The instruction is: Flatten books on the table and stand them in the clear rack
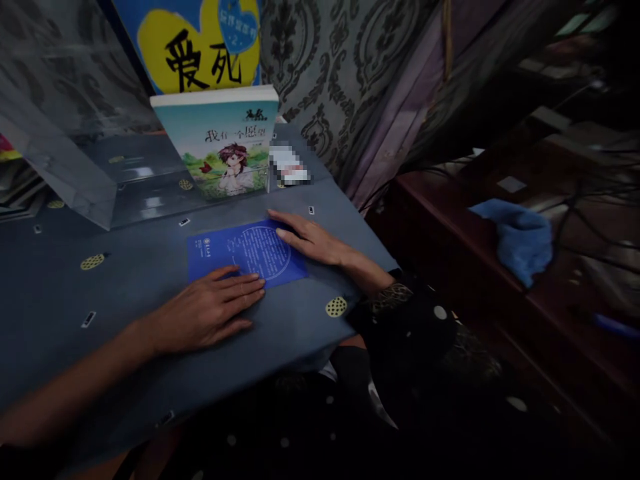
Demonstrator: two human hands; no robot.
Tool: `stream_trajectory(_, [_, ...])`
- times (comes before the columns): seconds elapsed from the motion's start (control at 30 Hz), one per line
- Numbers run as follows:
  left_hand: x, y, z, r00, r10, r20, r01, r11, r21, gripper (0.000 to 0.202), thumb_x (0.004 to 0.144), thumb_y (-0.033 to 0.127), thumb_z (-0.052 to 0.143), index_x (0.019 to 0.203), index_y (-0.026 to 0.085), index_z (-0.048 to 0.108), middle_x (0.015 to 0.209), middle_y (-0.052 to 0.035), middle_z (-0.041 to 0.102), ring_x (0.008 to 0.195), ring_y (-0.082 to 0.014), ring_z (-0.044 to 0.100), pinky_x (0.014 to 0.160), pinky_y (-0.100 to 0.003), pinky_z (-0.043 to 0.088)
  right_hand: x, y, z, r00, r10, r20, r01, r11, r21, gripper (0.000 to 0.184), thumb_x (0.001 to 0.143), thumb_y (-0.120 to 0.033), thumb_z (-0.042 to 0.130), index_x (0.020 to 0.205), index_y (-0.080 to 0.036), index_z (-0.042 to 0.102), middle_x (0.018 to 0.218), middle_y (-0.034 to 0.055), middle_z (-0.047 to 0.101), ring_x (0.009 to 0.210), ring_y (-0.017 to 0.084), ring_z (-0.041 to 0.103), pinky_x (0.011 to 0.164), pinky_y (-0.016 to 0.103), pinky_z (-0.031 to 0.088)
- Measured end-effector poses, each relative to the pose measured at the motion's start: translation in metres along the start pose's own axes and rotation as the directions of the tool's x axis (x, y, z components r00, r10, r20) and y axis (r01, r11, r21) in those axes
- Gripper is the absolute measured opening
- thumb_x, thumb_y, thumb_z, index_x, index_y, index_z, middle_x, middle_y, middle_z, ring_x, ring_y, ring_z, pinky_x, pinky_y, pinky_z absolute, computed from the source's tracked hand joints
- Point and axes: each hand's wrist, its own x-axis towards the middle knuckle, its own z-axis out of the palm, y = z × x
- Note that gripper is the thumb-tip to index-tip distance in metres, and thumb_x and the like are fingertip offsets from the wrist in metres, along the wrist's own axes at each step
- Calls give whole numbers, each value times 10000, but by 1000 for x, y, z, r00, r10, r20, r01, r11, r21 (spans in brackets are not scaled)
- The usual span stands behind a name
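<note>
A blue printed sheet (230, 250) with white lettering and a ring design lies flat on the table, in the middle of the view. My left hand (215, 307) rests palm down across its near edge, fingers stretched out to the right. At the sheet's right end lies my right hand (313, 237), its fingers extended and its fingertips over the far right corner. Neither hand grips anything. Just behind the sheet stands an upright book (235, 163) with a green and teal cover showing a drawn figure.
Clear plastic stand (93, 187) at left, beside stacked books (20, 190). A yellow-and-blue book (200, 47) stands at the back. The grey-blue tablecloth (125, 287) ends at a near edge. Rightward, a dark red surface (435, 207) carries a blue cloth (523, 240) and cables.
</note>
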Motion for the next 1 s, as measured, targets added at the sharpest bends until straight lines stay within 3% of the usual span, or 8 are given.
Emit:
stream_trajectory(0.13, [37,1,3,997,65,36,-65,998,3,543,1067,485,348,1480,159,482,1516,-118,513,1417,-235,477,1219,-461,309,1,-1,-11,1000,27,-7,-25,982,186,675,1021,-613,341,1559,-206,352,1565,104,473,1438,231,450,1219,491,319])
stream_trajectory(0.27, [67,1,6,993,96,75,-100,994,43,640,1054,551,318,1481,96,462,1543,-154,471,1439,-246,446,1215,-431,308,1,-4,-16,998,66,-25,-57,964,259,666,1015,-634,347,1534,-219,399,1541,96,506,1424,239,471,1225,501,312])
stream_trajectory(0.53, [95,-20,15,999,-30,18,27,992,121,658,1050,574,300,1486,103,444,1559,-155,452,1469,-254,397,1213,-422,301,-2,-2,-20,987,160,-15,-136,885,445,613,1034,-599,343,1529,-242,398,1516,92,535,1423,223,477,1232,504,315])
stream_trajectory(0.63, [100,-31,18,994,-97,-42,102,985,142,653,1056,549,306,1475,71,454,1541,-176,471,1471,-253,393,1212,-420,310,-3,0,-19,987,160,-8,-137,870,474,623,1038,-599,322,1551,-248,356,1545,99,498,1433,228,464,1221,508,334])
stream_trajectory(0.8, [100,-38,21,960,-263,-100,277,944,179,656,1048,525,354,1474,35,448,1555,-216,433,1471,-285,390,1217,-445,306,-3,-1,-17,990,132,-56,-101,920,380,608,1045,-574,314,1554,-244,356,1536,96,510,1430,240,467,1225,520,321])
stream_trajectory(1.0, [66,-37,25,883,-456,-117,470,863,187,702,1053,537,306,1532,26,348,1608,-235,323,1524,-317,265,1232,-525,240,-2,-2,-11,997,62,-50,-51,981,186,586,1038,-565,331,1543,-270,370,1545,86,499,1429,245,467,1202,542,354])
